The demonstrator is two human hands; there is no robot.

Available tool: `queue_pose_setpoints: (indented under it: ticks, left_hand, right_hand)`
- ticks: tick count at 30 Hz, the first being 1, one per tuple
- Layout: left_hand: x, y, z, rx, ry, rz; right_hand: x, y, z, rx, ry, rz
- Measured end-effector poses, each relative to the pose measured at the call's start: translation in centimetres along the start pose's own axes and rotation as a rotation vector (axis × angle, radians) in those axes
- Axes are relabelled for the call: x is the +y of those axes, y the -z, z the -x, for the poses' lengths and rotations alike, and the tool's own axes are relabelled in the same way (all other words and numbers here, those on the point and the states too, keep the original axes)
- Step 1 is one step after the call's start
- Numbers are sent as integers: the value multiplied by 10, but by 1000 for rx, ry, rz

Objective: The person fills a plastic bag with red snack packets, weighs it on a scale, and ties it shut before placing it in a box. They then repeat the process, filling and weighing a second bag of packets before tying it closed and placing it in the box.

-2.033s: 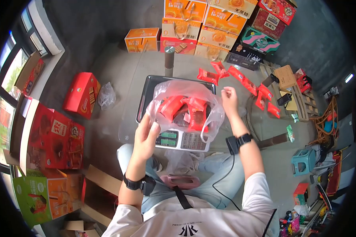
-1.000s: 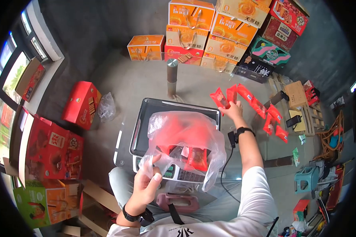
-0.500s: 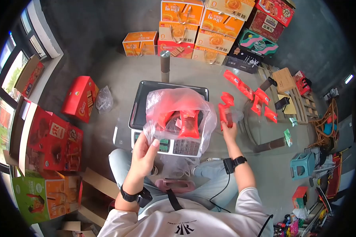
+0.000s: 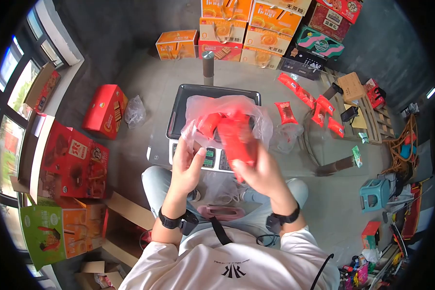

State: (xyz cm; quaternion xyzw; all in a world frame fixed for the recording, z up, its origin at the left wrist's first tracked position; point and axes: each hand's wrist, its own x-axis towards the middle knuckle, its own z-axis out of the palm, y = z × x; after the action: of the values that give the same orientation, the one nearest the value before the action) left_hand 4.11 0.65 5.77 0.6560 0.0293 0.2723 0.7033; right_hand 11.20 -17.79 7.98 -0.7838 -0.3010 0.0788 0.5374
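A clear plastic bag (image 4: 256,110) with red packets inside lies on the black tray of a digital scale (image 4: 176,111). My left hand (image 4: 187,164) pinches the bag's near left edge. Over the bag's mouth, my right hand (image 4: 263,171) grips a red snack packet (image 4: 239,145), smeared by motion. Another red packet (image 4: 208,125) shows in the bag, left of the held one. To the right, a single red packet (image 4: 286,112) rests on the glass table beside a crumpled clear bag (image 4: 287,137). Several more red packets (image 4: 304,96) lie farther right.
Orange gift boxes (image 4: 222,30) are stacked behind the table. A red box (image 4: 105,111) and a crumpled plastic bag (image 4: 135,112) stand at left, near open cartons (image 4: 125,210). On the right are a wooden pallet (image 4: 372,113) and a blue stool (image 4: 374,195).
My right hand has moved left from the table to above the bag, bringing a red packet with it. My left hand keeps its hold on the bag's edge. The view has shifted slightly.
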Motion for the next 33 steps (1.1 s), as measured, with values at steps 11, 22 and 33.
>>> queue_pose_setpoints:
  ticks: [11, 22, 33]
  left_hand:
    - [0, -4, 11, -192, 61, -331]
    - [-23, 9, -2, -87, 84, -68]
    - [-5, 4, 11, -28, 195, -85]
  right_hand:
    - [49, -66, -52, 104, -201, -565]
    - [154, 72, -98, 860, 43, -221]
    - [327, 99, -98, 482, -521, 881]
